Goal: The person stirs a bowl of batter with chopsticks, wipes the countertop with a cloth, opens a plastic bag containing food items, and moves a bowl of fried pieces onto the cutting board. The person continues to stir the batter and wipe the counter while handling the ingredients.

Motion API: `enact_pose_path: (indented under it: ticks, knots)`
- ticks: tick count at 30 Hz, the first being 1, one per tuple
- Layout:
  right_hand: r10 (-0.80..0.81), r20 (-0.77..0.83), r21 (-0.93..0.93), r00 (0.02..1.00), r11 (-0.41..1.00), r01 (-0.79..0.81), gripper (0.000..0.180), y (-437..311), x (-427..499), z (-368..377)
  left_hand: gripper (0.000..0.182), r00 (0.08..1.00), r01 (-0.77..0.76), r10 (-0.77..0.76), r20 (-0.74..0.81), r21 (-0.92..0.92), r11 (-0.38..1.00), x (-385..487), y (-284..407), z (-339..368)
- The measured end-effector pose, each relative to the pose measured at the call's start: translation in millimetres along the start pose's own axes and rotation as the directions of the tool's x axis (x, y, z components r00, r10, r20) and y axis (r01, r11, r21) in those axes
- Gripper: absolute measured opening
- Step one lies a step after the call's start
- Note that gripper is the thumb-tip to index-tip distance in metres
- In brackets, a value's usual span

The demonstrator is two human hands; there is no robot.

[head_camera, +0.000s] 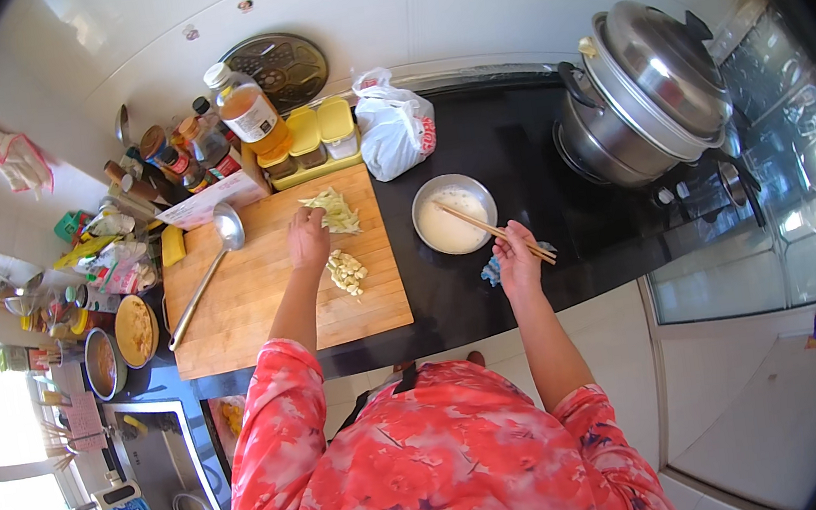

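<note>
My right hand grips a pair of wooden chopsticks, whose tips dip into a steel bowl of cloudy whitish liquid. A blue-and-white cloth lies beside that hand on the counter. On the wooden cutting board, my left hand is at the left edge of a pile of pale green vegetable strips. Its fingertips are partly hidden, so whether they pinch any strips is unclear. Chopped garlic-like pieces form a second pile nearer me. A steel ladle rests on the board's left side.
Behind the board stand sauce bottles and a yellow-lidded seasoning set. A white plastic bag sits behind the bowl. At right, a large steel steamer pot stands on the stove. Two bowls and a sink are left.
</note>
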State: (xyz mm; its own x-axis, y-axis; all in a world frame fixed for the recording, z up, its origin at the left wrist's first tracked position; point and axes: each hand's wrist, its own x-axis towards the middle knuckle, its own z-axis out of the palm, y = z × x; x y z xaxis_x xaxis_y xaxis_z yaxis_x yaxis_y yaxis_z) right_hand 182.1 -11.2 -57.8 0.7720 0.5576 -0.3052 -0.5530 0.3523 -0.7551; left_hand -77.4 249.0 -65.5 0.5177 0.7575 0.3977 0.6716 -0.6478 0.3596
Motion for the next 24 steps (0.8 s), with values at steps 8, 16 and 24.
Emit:
enact_pose_path:
  ticks: [8, 16, 24]
  knots:
    - [-0.011, 0.053, 0.026, 0.999, 1.0, 0.01, 0.027, -3.2, -11.9, -6.1, 0.028, 0.995, 0.072, -0.086, -0.059, -0.202, 0.977, -13.2, 36.0, -8.6]
    - [0.014, 0.083, 0.034, 0.996, 0.999, -0.017, 0.029, -7.1, -20.5, -5.2, 0.017, 0.995, 0.081, -0.093, -0.019, -0.347, 0.934, -18.7, 83.5, -3.7]
    - [0.03, 0.161, -0.01, 0.986, 1.0, -0.029, 0.045, -8.9, -31.9, -16.1, 0.01, 1.0, 0.027, -0.029, 0.003, -0.488, 0.872, -26.9, 122.5, 9.0]
